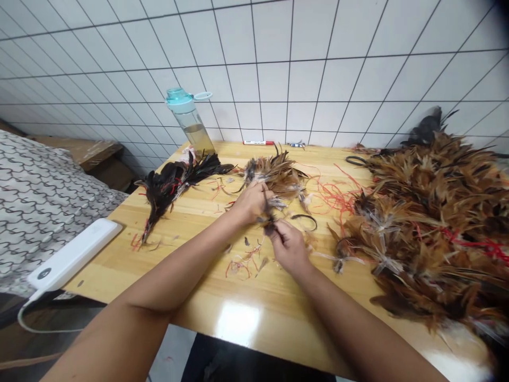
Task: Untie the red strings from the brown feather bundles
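Note:
My left hand (pixel 251 202) and my right hand (pixel 289 245) meet over the middle of the wooden table (pixel 199 297). Both are closed in a pinch on a small dark feather (pixel 269 220) held between them. Just behind my hands lies a small heap of brown feathers (pixel 278 175). Loose red threads (pixel 336 196) lie to its right, and short scraps of thread and feather (pixel 244 260) lie in front of my hands.
A big pile of brown feather bundles (pixel 433 223) fills the table's right side. A black feather bundle (pixel 175 183) lies at the left, a water bottle (pixel 191 122) behind it. A white power bank (pixel 73 254) sits on the left edge. A red marker (pixel 258 142) lies by the tiled wall.

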The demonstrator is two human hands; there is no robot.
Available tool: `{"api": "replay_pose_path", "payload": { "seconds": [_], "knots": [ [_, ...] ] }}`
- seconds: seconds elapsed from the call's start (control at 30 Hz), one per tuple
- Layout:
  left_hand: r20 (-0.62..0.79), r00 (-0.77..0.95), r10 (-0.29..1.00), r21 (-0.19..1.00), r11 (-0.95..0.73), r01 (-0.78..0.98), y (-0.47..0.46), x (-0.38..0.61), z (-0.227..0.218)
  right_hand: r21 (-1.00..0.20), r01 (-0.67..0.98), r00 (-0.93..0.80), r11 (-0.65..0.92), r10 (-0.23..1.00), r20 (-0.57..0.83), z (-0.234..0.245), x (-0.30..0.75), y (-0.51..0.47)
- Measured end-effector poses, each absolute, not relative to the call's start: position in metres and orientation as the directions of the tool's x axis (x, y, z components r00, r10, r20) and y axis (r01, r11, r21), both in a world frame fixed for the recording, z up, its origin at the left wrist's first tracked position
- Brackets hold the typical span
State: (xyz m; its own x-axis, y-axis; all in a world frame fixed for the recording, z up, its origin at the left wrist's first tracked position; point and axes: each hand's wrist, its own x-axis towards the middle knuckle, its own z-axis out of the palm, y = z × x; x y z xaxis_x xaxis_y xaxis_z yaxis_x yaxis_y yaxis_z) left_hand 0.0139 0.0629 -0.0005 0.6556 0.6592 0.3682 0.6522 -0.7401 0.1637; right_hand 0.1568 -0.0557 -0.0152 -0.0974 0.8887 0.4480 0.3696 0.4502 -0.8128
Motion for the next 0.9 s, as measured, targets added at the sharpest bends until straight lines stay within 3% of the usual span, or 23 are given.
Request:
{"api": "replay_pose_path", "payload": {
  "seconds": [0.17, 0.33, 0.57, 0.77, 0.9],
  "knots": [
    [0.374, 0.603, 0.705, 0.264, -0.704, 0.659, 0.042, -0.004, 0.019, -0.980, 0.123, 0.202, 0.156, 0.963, 0.179, -0.024, 0.168, -0.043],
    [0.411, 0.540, 0.734, 0.354, -0.675, 0.648, 0.029, -0.019, 0.030, -0.995, -0.023, 0.292, 0.100, 0.952, 0.089, -0.019, 0.176, -0.037],
    [0.536, 0.459, 0.708, 0.339, -0.679, 0.651, 0.027, -0.001, 0.012, -0.994, 0.060, 0.282, 0.090, 0.954, 0.104, -0.016, 0.176, -0.039],
    [0.563, 0.482, 0.672, 0.287, -0.705, 0.648, 0.035, 0.014, -0.001, -0.992, 0.100, 0.281, 0.071, 0.955, 0.097, -0.013, 0.175, -0.042],
    [0.559, 0.472, 0.681, 0.324, -0.704, 0.632, 0.034, 0.006, 0.000, -0.988, 0.139, 0.274, 0.067, 0.956, 0.103, -0.008, 0.174, -0.043]
  ]
}}
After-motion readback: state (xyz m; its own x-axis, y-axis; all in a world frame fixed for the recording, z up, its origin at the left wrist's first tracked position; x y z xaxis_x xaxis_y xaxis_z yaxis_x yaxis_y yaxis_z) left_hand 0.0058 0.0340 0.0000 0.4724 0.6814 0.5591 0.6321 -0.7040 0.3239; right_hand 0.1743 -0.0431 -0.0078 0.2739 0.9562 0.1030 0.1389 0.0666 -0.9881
